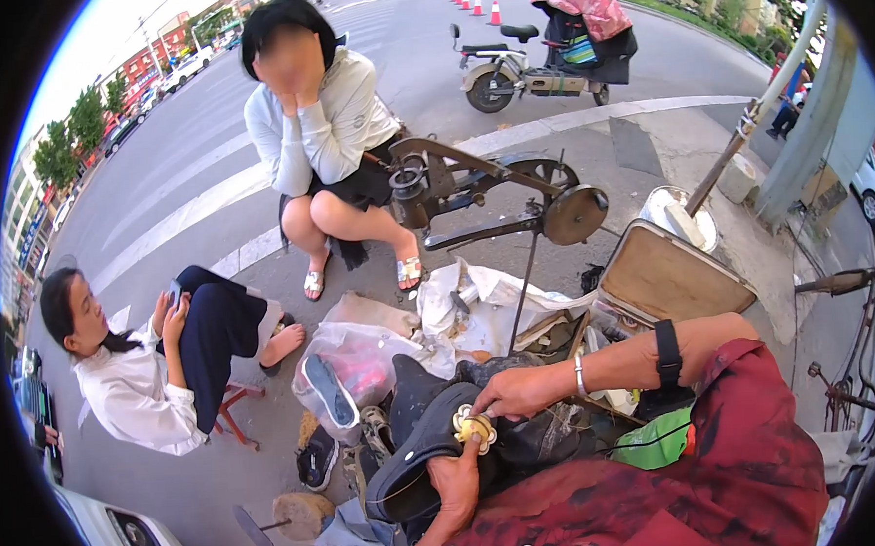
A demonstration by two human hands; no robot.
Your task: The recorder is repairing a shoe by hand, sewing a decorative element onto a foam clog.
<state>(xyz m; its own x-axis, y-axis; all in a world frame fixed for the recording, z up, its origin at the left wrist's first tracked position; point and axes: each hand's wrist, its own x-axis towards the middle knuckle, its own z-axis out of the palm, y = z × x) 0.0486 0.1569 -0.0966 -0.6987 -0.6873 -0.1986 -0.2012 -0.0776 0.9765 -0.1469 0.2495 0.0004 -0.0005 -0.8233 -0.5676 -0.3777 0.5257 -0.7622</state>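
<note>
In my lap area lies a black shoe [407,474], tilted, with a small pale dot on its side. My left hand [455,487] grips it from below, and its thumb presses up against a flower-shaped ornament [475,427] with white petals and a yellow middle. From the right, my right hand [523,392] reaches over and pinches the ornament's upper edge; its fingertips are partly hidden. A dark boot-like piece [416,396] lies just beyond. The left hand's fingers are largely covered by the shoe.
A hand-cranked sewing machine [492,188] stands ahead. Around it lie clear plastic bags [348,350] with a grey shoe, a black sneaker [317,460], a hammer-like tool by a wooden block [304,515], and an open case [674,270]. Two people [324,132] sit or squat opposite; a scooter [536,64] stands behind.
</note>
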